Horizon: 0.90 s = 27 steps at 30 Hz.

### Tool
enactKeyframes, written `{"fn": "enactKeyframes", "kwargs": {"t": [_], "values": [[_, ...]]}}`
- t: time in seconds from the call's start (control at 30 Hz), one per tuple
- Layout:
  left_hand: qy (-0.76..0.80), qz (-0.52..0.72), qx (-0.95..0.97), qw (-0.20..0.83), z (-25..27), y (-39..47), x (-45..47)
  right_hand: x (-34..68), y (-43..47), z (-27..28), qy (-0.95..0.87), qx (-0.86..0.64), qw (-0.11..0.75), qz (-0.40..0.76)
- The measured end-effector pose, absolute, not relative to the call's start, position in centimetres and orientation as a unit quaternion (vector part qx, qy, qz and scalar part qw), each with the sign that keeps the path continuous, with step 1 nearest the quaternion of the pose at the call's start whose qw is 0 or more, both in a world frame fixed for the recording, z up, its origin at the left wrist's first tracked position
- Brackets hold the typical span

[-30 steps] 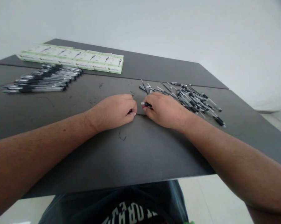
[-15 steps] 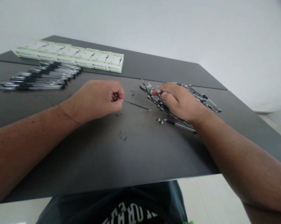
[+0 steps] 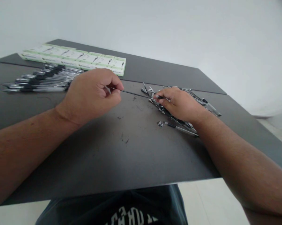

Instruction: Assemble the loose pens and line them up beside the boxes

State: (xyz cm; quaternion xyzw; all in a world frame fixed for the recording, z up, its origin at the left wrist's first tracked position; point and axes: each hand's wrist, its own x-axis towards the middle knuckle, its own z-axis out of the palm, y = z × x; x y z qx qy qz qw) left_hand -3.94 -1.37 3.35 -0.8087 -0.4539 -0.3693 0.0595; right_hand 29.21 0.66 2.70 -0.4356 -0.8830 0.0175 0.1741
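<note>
Between thumb and fingers, my left hand (image 3: 91, 93) pinches a thin dark pen refill (image 3: 136, 94) that points right. The refill's far end reaches close to my right hand (image 3: 180, 101), whose fingers are closed on a pen barrel (image 3: 158, 97). Only the dark end of that barrel shows; my palm hides the rest, and I cannot tell whether the refill touches it. Under and around my right hand lies a pile of pen parts (image 3: 163, 110), black and clear. Small silver cone tips (image 3: 160, 124) sit in front of it, beside a loose pen barrel (image 3: 185, 129).
A row of white and green boxes (image 3: 119, 71) stands at the back left. In front of them lies a stack of clear pens with black grips (image 3: 44, 79), partly behind my left hand. The dark table (image 3: 131, 162) has its near edge by my lap.
My left hand has moved up slightly, bringing the refill's far end from the open tabletop up to the barrel end in my right hand. The view has shifted a little.
</note>
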Motion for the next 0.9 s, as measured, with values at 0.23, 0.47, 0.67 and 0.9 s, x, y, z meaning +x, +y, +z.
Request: {"fn": "enactKeyframes", "kwargs": {"t": [0.23, 0.47, 0.67, 0.9], "values": [[-0.400, -0.397, -0.820, 0.097, 3.3, -2.2, -3.8, 30.0, 1.3, 1.9, -0.894, -0.402, 0.198, -0.010], [-0.424, -0.381, -0.818, 0.082, 3.4, -2.6, -3.7, 30.2, 1.4, 1.7, -0.902, -0.380, 0.206, -0.020], [-0.433, -0.378, -0.816, 0.065, 3.4, -2.7, -3.6, 30.0, 1.3, 1.6, -0.901, -0.374, 0.216, -0.029], [-0.433, -0.379, -0.816, 0.060, 3.3, -2.4, -3.7, 29.9, 1.2, 1.5, -0.905, -0.365, 0.218, -0.035]]}}
